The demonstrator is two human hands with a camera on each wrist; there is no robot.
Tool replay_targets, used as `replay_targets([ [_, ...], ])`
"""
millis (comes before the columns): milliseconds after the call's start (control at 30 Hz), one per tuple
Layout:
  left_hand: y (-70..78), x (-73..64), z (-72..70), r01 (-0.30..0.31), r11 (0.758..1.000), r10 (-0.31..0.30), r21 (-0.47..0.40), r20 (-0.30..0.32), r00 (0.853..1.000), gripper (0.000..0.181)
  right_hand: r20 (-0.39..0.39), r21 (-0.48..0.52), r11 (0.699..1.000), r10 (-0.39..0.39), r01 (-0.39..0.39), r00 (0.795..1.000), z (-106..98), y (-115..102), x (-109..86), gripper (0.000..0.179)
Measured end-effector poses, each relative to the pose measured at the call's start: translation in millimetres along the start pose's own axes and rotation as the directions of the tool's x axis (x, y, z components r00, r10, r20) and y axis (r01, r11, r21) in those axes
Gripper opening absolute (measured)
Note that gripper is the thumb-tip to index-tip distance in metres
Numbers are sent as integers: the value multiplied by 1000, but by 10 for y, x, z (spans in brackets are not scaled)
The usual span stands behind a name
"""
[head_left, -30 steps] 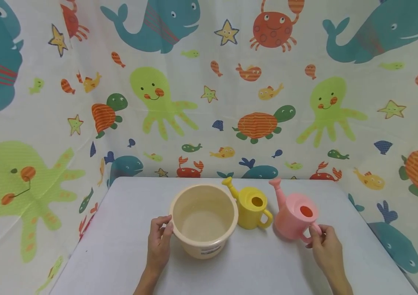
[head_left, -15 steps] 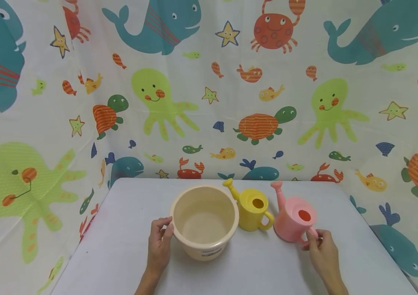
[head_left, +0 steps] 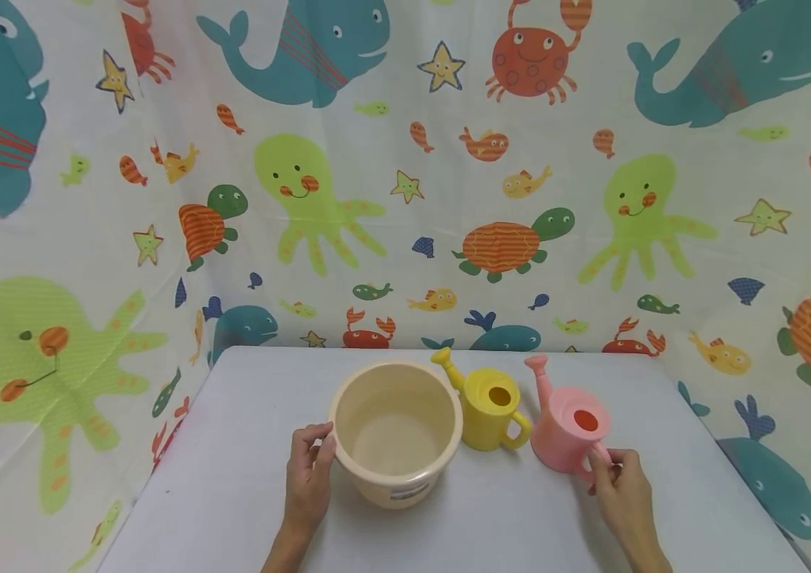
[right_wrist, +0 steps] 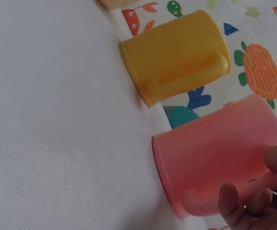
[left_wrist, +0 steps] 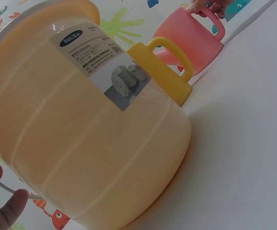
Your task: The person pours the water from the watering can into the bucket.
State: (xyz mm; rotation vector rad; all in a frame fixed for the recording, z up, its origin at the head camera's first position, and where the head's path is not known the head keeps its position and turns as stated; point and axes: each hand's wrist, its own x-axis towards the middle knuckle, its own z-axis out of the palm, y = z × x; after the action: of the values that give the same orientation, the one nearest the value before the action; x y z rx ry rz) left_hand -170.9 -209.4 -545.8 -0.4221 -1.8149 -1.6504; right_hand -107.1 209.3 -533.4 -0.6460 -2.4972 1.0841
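Note:
A cream plastic bucket stands upright on the white table, left of two toy watering cans. At its left side my left hand pinches the thin pale handle, seen between thumb and fingers in the left wrist view. The pink watering can stands on the right, its spout toward the back. My right hand grips that can's handle, thumb on top; part of the handle is hidden by the fingers. Between bucket and pink can sits the yellow watering can, untouched.
A white-covered table carries everything. Behind it and along both sides hangs a curtain printed with sea animals. A printed label is stuck to the bucket's front.
The pink watering can has shifted slightly left, toward the yellow one, with my right hand on its handle. My left hand, the bucket and the yellow can look unchanged.

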Motion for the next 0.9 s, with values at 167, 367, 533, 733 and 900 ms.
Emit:
replay_targets([
  [167,-6,10,-11,-13,1000,13,0,-4,1000,25,8,-19,999,-32,33,999,-14,-10,24,49],
  [367,-14,40,-48,-15,999,15,31,-5,1000,24,-54,-76,995,-76,72,996,-38,-61,26,45],
  [533,13,67,-95,16,998,-16,58,6,1000,23,-130,-97,991,-104,92,986,-89,-180,13,40],
  [733,101,91,-153,21,991,-26,135,31,999,19,-150,-126,982,-160,141,976,-169,-369,-77,37],
  [900,198,130,-229,38,967,-60,254,81,995,18,-116,-175,958,-250,228,961,-217,-531,-190,37],
])
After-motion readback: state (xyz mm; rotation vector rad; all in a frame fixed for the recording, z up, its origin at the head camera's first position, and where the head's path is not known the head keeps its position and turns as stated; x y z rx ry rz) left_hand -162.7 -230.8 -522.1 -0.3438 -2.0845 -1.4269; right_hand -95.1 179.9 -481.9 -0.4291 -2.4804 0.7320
